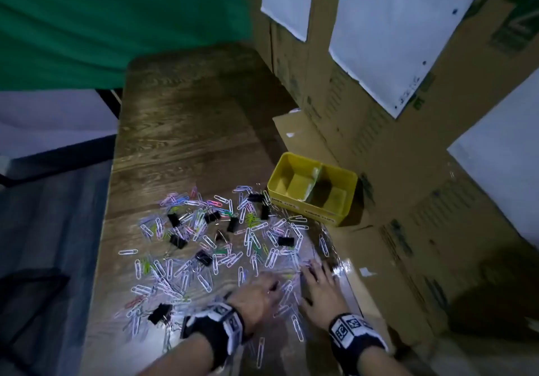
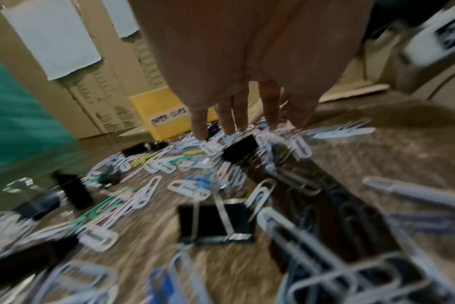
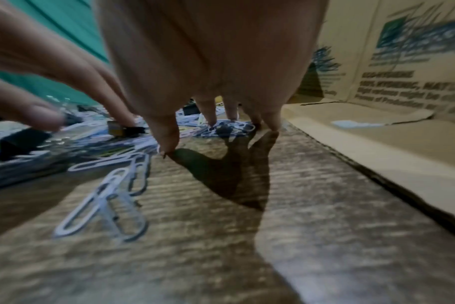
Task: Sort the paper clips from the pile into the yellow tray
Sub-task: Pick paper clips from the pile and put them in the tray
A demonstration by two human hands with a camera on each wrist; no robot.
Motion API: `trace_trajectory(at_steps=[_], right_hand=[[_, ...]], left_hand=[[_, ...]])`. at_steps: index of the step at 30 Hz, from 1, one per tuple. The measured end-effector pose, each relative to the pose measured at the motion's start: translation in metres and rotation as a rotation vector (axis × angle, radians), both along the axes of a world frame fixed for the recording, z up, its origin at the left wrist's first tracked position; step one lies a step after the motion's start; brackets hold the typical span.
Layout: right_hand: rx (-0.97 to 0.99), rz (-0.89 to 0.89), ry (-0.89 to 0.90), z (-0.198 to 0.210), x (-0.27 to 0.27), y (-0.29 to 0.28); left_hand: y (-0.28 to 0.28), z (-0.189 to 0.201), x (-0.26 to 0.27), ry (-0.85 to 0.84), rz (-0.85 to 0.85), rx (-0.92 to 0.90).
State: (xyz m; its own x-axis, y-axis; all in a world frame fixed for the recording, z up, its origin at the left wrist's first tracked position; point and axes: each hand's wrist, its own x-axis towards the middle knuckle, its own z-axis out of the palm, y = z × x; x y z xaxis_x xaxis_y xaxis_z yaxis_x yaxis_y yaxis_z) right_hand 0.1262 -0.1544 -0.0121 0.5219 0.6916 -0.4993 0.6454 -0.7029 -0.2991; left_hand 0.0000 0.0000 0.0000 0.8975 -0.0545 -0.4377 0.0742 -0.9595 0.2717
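A wide pile of paper clips [image 1: 253, 241], mostly white with some coloured, lies on the wooden table [image 1: 186, 130], mixed with black binder clips [image 1: 204, 257]. The yellow tray [image 1: 335, 215], split by a divider, stands at the pile's far right; its label reads "paper clips" [image 2: 168, 118]. My left hand [image 1: 262, 288] lies palm down on the pile's near edge, its straight fingers [image 2: 237, 119] touching clips beside a binder clip [image 2: 240, 149]. My right hand [image 1: 318, 279] is spread just to the right, its fingertips [image 3: 210, 121] resting on clips and table. Neither hand holds anything.
Tall cardboard boxes [image 1: 408, 171] with white sheets stand right behind the tray. A flat cardboard flap [image 1: 376, 297] lies along the table's right edge beside my right hand. Green cloth [image 1: 102, 19] hangs at the far left. Bare table top stretches beyond the pile.
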Motion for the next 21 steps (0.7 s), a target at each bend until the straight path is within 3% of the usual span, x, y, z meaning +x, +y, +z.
trace_trajectory(at_steps=[2,5,8,12,15,21], right_hand=[[0.079,0.0,0.029,-0.005,0.002,-0.002],[0.162,-0.14,0.03,-0.006,0.012,0.001],[0.075,-0.197,-0.01,-0.009,0.027,0.004],[0.044,0.007,-0.089,-0.012,0.027,0.009],[0.085,0.004,-0.045,-0.014,0.018,0.013],[0.115,-0.01,0.028,-0.021,0.013,0.018]], left_hand=[[0.015,-0.002,0.002,0.014,0.067,0.068],[0.025,-0.003,0.005,0.024,0.125,0.211],[0.004,0.002,0.027,0.008,0.131,0.136],[-0.012,-0.009,0.056,0.056,0.082,0.11],[-0.012,-0.019,0.06,0.112,0.121,0.086],[0.008,-0.014,0.058,0.033,0.168,-0.09]])
